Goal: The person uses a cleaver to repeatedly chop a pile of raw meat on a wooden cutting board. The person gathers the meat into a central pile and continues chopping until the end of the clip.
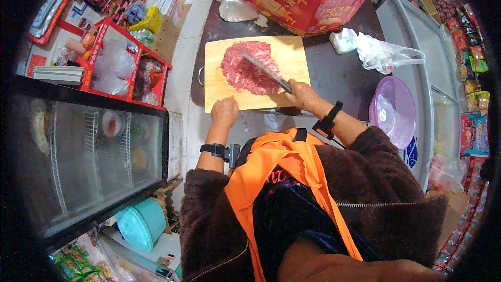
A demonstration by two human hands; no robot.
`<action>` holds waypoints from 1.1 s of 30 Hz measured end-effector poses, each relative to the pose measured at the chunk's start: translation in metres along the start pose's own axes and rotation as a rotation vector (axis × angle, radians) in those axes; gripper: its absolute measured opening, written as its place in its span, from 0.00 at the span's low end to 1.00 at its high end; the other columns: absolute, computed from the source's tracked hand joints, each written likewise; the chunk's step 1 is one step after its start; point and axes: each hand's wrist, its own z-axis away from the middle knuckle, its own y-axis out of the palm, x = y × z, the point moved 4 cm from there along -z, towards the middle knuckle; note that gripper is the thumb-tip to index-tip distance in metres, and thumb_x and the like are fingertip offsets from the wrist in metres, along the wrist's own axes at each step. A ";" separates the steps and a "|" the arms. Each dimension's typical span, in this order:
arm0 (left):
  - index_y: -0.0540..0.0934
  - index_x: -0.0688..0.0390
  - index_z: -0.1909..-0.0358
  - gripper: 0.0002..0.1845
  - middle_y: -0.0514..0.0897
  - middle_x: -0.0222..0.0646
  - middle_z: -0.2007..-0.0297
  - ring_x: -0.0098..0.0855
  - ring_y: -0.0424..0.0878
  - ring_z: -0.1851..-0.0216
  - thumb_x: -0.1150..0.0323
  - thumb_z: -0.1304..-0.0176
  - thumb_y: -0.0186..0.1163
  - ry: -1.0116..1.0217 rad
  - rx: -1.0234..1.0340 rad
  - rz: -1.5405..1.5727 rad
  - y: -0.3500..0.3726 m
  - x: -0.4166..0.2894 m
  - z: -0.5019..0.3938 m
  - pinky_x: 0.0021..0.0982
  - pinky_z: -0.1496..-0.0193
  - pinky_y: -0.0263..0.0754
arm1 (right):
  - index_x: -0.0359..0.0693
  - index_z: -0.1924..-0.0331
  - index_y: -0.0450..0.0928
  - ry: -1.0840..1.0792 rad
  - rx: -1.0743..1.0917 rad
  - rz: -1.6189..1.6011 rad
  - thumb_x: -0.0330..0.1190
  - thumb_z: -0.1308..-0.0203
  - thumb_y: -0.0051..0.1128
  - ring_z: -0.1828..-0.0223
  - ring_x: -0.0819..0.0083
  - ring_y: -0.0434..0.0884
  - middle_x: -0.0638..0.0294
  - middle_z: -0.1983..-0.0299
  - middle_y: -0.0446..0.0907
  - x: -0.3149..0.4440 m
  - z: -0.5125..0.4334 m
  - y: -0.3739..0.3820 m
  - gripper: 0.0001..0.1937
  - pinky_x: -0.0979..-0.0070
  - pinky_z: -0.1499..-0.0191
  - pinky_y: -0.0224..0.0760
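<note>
Pinkish minced meat (250,68) lies spread in a rough round on a pale wooden cutting board (293,53), on a dark table. My right hand (303,94) grips the dark handle of a kitchen knife (266,71); its blade slants up and left over the meat, and whether its edge touches the meat cannot be told. At the board's near left edge rests my left hand (224,111), fingers curled, apart from the meat; the underside of its grip is hidden.
A red cardboard box (289,0) and a clear plastic bag (238,8) stand behind the board. Right of it lie a tissue pack (343,41) and a white plastic bag (385,53). A purple basin (392,113) is beside the chest freezer (424,47). A glass-door fridge (105,156) is at left.
</note>
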 end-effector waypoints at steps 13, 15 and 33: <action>0.82 0.60 0.68 0.10 0.85 0.49 0.69 0.52 0.83 0.65 0.65 0.39 0.56 -0.056 0.017 0.026 -0.003 0.001 0.001 0.49 0.59 0.77 | 0.33 0.60 0.75 -0.028 -0.112 -0.182 0.46 0.38 0.58 0.65 0.43 0.81 0.41 0.69 0.80 -0.003 0.000 -0.031 0.20 0.55 0.61 0.73; 0.84 0.59 0.65 0.10 0.85 0.48 0.66 0.51 0.83 0.63 0.65 0.39 0.57 -0.095 0.081 0.010 -0.001 0.002 0.001 0.49 0.57 0.77 | 0.32 0.61 0.77 0.082 0.146 0.074 0.45 0.40 0.58 0.64 0.44 0.82 0.41 0.68 0.81 -0.011 -0.007 -0.019 0.20 0.55 0.59 0.74; 0.82 0.61 0.69 0.10 0.84 0.49 0.71 0.51 0.83 0.68 0.65 0.40 0.57 -0.051 -0.053 0.046 -0.004 -0.003 0.003 0.48 0.61 0.78 | 0.36 0.56 0.77 -0.133 0.117 0.033 0.42 0.41 0.58 0.60 0.43 0.81 0.41 0.64 0.82 0.001 -0.017 -0.027 0.18 0.54 0.56 0.75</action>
